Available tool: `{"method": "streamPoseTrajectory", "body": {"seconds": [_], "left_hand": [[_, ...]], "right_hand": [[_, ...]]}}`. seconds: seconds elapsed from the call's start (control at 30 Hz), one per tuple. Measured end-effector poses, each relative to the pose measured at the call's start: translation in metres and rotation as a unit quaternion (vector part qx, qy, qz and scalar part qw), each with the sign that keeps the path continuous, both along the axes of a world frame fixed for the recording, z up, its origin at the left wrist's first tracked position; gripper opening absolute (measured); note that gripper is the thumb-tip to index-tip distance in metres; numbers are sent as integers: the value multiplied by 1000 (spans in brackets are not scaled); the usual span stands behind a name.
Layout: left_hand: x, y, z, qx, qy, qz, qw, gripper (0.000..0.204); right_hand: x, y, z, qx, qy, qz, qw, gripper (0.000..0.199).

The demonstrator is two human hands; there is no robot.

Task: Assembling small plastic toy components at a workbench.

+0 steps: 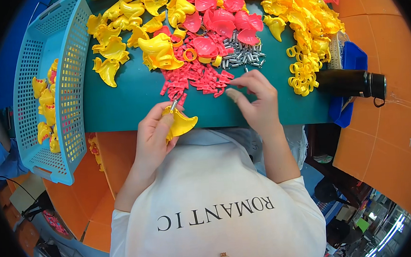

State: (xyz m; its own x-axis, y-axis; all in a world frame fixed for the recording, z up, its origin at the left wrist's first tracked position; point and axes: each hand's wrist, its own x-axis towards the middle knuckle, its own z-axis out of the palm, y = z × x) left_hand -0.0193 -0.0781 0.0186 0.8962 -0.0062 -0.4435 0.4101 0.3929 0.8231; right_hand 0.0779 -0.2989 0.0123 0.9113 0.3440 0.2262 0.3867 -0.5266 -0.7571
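My left hand (153, 130) pinches a yellow plastic shell (182, 123), curved and pointed at one end. A small silver metal cylinder (174, 105) stands up at the shell's upper edge, by my fingertips. My right hand (258, 99) is at the right front edge of a heap of small red plastic pieces (197, 77). Its thumb and forefinger are apart, and I see nothing between them; the other fingers are partly hidden. Just beyond that hand lies a pile of silver metal cylinders (241, 55).
Red cupped parts (220, 21) and yellow shells (111, 49) cover the far green tabletop (119, 105). Yellow rings (302, 78) lie at right, near a black bottle (348, 83) and a blue tray (354, 58). A light-blue basket (71, 89) at left holds yellow figures (47, 103).
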Motion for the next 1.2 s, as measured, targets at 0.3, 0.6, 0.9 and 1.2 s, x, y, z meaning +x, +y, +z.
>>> {"method": "streamPoseTrajectory", "body": {"seconds": [0.3,0.6,0.9,1.2], "left_hand": [[5,-6,-5,-29,-19,13,999,21],[9,-19,-9,-49,5,-47,998,22],[14,-34,-15,-74,-12,-26,997,22],[19,-46,-19,-110,-40,-2,993,29]], "right_hand": [[9,7,-11,-31,-44,29,998,15],[13,3,0,-35,13,78,996,15],[3,2,-8,41,-86,97,991,15],[-24,21,4,90,-52,68,992,22]]}}
